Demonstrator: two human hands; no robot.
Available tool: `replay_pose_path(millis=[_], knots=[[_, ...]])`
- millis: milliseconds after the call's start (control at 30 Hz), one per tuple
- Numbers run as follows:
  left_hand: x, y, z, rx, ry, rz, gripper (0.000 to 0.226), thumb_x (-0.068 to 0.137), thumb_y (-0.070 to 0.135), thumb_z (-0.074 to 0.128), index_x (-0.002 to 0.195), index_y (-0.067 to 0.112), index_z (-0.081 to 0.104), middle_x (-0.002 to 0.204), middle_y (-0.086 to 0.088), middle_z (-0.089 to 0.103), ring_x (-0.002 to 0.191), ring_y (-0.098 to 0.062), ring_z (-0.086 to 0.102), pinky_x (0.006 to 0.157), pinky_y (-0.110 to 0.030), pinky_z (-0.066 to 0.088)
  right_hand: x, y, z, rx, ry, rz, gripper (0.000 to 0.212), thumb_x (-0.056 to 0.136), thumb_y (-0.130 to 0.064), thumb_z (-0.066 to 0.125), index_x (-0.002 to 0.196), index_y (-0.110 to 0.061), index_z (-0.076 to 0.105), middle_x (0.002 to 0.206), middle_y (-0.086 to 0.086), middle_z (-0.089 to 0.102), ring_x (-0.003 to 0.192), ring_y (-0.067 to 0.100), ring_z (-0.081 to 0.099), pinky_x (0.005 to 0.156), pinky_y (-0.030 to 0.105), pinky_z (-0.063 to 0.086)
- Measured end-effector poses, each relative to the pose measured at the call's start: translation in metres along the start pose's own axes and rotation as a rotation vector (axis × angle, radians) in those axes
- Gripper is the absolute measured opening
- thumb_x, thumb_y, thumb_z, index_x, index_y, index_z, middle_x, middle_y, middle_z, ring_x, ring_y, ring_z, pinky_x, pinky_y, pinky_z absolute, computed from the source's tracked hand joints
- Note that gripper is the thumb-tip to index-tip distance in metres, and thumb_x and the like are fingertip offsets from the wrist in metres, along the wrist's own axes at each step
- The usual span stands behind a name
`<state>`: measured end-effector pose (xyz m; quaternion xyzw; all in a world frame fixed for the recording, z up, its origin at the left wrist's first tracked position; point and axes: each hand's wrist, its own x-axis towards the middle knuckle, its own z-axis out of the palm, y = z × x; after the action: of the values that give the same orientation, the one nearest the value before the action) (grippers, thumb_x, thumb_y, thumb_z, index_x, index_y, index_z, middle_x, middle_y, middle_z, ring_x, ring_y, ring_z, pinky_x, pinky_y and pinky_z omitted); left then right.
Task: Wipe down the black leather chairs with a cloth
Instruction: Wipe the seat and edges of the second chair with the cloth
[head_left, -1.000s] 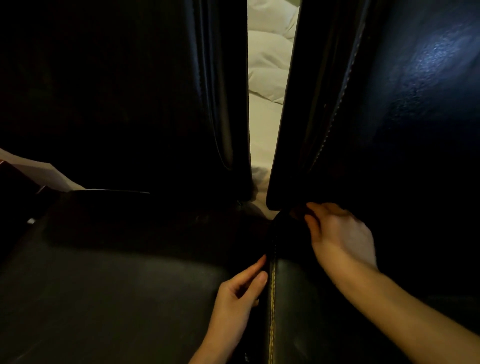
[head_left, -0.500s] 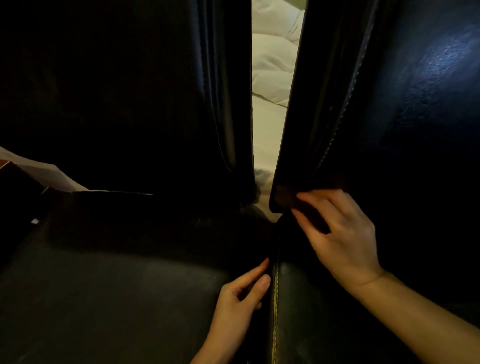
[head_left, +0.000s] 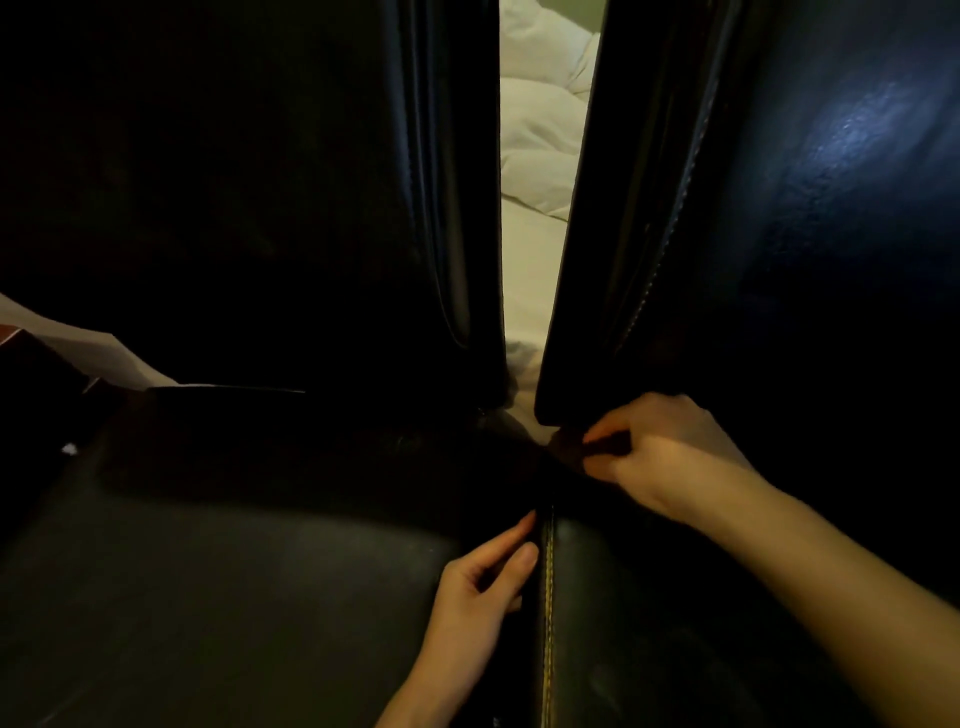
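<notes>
Black leather chairs (head_left: 260, 597); right hand (head_left: 670, 457) curled at backrest.

The two black leather chairs have smooth surfaces. The right black leather chair back (head_left: 831, 208) is glossy, with a bluish shine, and pale stitching runs along its edge. The left black leather seat (head_left: 234, 597) looks more matt. A yellow stitched seam (head_left: 548, 623) lies between the seats. Behind, the white puffy quilted bedding (head_left: 535, 130) is soft cloth. At the left lies a white paper sheet (head_left: 88, 348), matt.

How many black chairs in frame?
2. Left chair fills the left half, its seat under the left hand. Right chair stands beside it, the right hand at its backrest's lower corner. More may sit outside the frame.
</notes>
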<state>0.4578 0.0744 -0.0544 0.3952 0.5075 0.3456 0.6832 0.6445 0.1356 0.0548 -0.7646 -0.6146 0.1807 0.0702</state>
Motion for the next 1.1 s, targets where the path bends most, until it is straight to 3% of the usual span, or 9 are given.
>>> replay_pose_path(millis=[67, 133, 233, 400, 533, 700, 867, 967, 1100], knots=[[-0.003, 0.004, 0.001, 0.006, -0.006, 0.013, 0.031, 0.098, 0.015, 0.058, 0.123, 0.031, 0.066, 0.115, 0.020, 0.072, 0.107, 0.002, 0.067, 0.079, -0.015, 0.054, -0.028, 0.010, 0.009, -0.114, 0.043, -0.081, 0.038, 0.092, -0.040, 0.059, 0.130, -0.044, 0.051, 0.137, -0.012, 0.048, 0.120, 0.010, 0.049, 0.095, 0.022, 0.040], [-0.011, 0.004, 0.003, 0.055, -0.011, 0.041, 0.034, 0.101, 0.020, 0.055, 0.130, 0.036, 0.062, 0.123, 0.025, 0.068, 0.116, 0.006, 0.061, 0.095, -0.017, 0.051, -0.042, 0.019, 0.026, -0.159, 0.125, -0.223, 0.045, 0.097, -0.037, 0.051, 0.141, -0.039, 0.040, 0.149, -0.014, 0.035, 0.133, 0.011, 0.039, 0.107, 0.023, 0.031], [-0.030, 0.000, 0.003, 0.075, 0.004, 0.030, 0.036, 0.102, 0.027, 0.054, 0.133, 0.043, 0.060, 0.130, 0.022, 0.065, 0.122, 0.002, 0.058, 0.111, -0.030, 0.044, -0.026, 0.016, 0.040, -0.104, 0.181, -0.275, 0.044, 0.099, -0.029, 0.049, 0.142, -0.030, 0.044, 0.148, -0.008, 0.041, 0.132, 0.017, 0.041, 0.108, 0.026, 0.031], [-0.072, -0.015, 0.001, 0.039, -0.004, -0.030, 0.036, 0.102, 0.026, 0.053, 0.133, 0.044, 0.059, 0.131, 0.012, 0.065, 0.114, -0.002, 0.065, 0.093, -0.021, 0.053, -0.016, 0.001, 0.058, -0.158, 0.222, -0.297, 0.036, 0.100, -0.031, 0.045, 0.135, -0.029, 0.053, 0.138, -0.006, 0.050, 0.122, 0.022, 0.043, 0.098, 0.029, 0.036], [-0.084, -0.022, 0.003, 0.071, 0.014, -0.025, 0.035, 0.101, 0.033, 0.053, 0.131, 0.051, 0.058, 0.137, 0.012, 0.061, 0.124, -0.003, 0.059, 0.110, -0.032, 0.045, -0.045, 0.005, 0.061, -0.230, 0.176, -0.431, 0.038, 0.103, -0.036, 0.036, 0.138, -0.031, 0.050, 0.144, -0.009, 0.042, 0.126, 0.019, 0.037, 0.104, 0.027, 0.031], [-0.078, -0.023, -0.001, 0.024, 0.008, -0.014, 0.037, 0.100, 0.030, 0.057, 0.132, 0.046, 0.060, 0.121, -0.002, 0.070, 0.115, -0.015, 0.067, 0.109, -0.042, 0.047, -0.044, 0.006, 0.042, -0.283, 0.037, -0.532, 0.040, 0.101, -0.036, 0.038, 0.140, -0.031, 0.046, 0.146, -0.003, 0.036, 0.129, 0.020, 0.039, 0.110, 0.031, 0.033], [-0.075, -0.025, -0.001, 0.003, -0.008, -0.027, 0.036, 0.100, 0.027, 0.057, 0.131, 0.044, 0.061, 0.124, 0.005, 0.068, 0.109, 0.000, 0.066, 0.101, -0.026, 0.051, -0.023, 0.004, 0.042, -0.197, 0.133, -0.340, 0.041, 0.094, -0.027, 0.058, 0.135, -0.028, 0.051, 0.137, 0.000, 0.043, 0.120, 0.023, 0.052, 0.100, 0.033, 0.045], [-0.074, -0.025, -0.002, -0.031, -0.002, -0.039, 0.034, 0.098, 0.027, 0.060, 0.128, 0.044, 0.063, 0.120, 0.006, 0.070, 0.109, -0.001, 0.067, 0.100, -0.029, 0.053, -0.020, 0.001, 0.050, -0.259, 0.110, -0.380, 0.038, 0.098, -0.025, 0.051, 0.135, -0.028, 0.052, 0.135, 0.001, 0.046, 0.120, 0.022, 0.051, 0.099, 0.032, 0.044], [-0.077, -0.022, -0.001, -0.082, 0.005, -0.039, 0.032, 0.097, 0.021, 0.061, 0.123, 0.038, 0.066, 0.106, 0.011, 0.076, 0.101, -0.003, 0.070, 0.081, -0.021, 0.057, -0.039, -0.003, 0.043, -0.323, 0.034, -0.478, 0.037, 0.098, -0.031, 0.049, 0.136, -0.030, 0.052, 0.133, -0.001, 0.045, 0.121, 0.020, 0.048, 0.103, 0.032, 0.041]])
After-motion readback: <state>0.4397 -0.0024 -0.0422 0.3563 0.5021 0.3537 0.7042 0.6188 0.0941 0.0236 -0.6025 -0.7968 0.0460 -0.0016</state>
